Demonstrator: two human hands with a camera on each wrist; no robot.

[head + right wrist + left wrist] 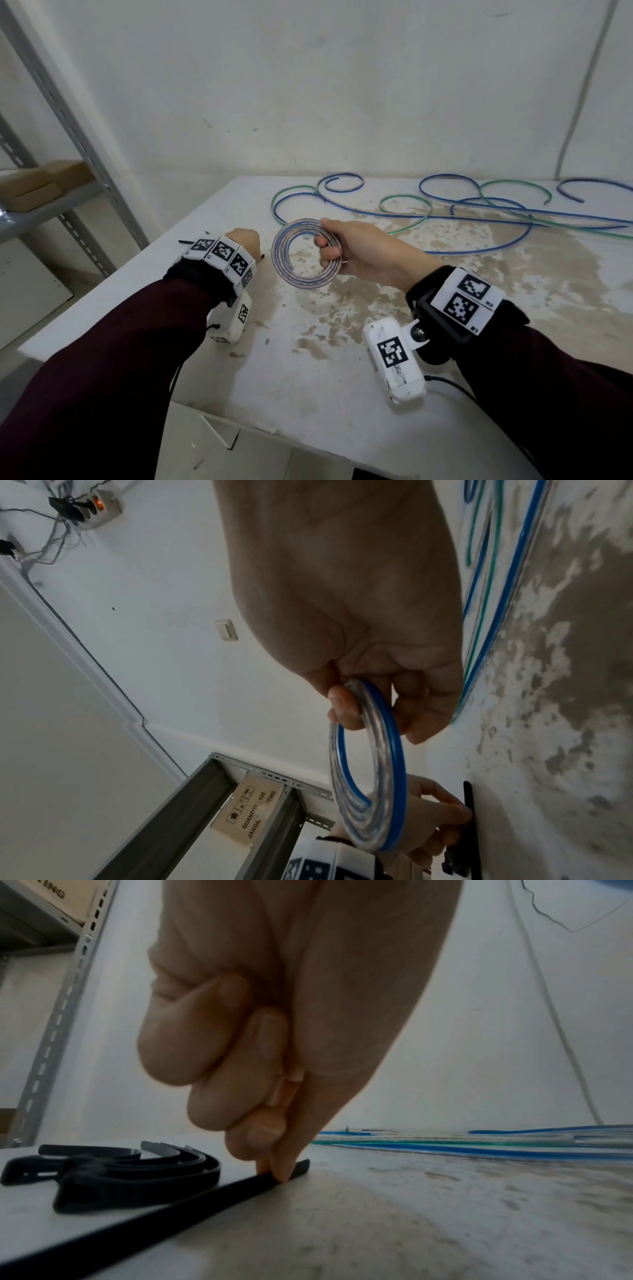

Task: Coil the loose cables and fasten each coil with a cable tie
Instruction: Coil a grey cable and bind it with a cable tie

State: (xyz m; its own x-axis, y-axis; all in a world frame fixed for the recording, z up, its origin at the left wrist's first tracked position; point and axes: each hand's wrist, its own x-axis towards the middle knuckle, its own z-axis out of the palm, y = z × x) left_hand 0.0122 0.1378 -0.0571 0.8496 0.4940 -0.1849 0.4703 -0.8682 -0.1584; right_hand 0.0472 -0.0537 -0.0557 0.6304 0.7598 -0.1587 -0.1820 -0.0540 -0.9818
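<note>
The left hand (260, 1031) reaches down to the pale, stained worktop (342, 377), its grip pinching a flat black cable tie (192, 1196) that lies on the surface. Beside it lies a bunch of more black ties (113, 1175), curved and glossy. The right hand (363, 253) holds a tight round coil (301, 253) of clear, blue-striped cable above the worktop, fingers curled through the ring. Farther back, loose blue and green cables (479, 212) sprawl in open loops, cut off at the right edge. A grey metal shelf (51, 202) with cardboard boxes stands at left.
</note>
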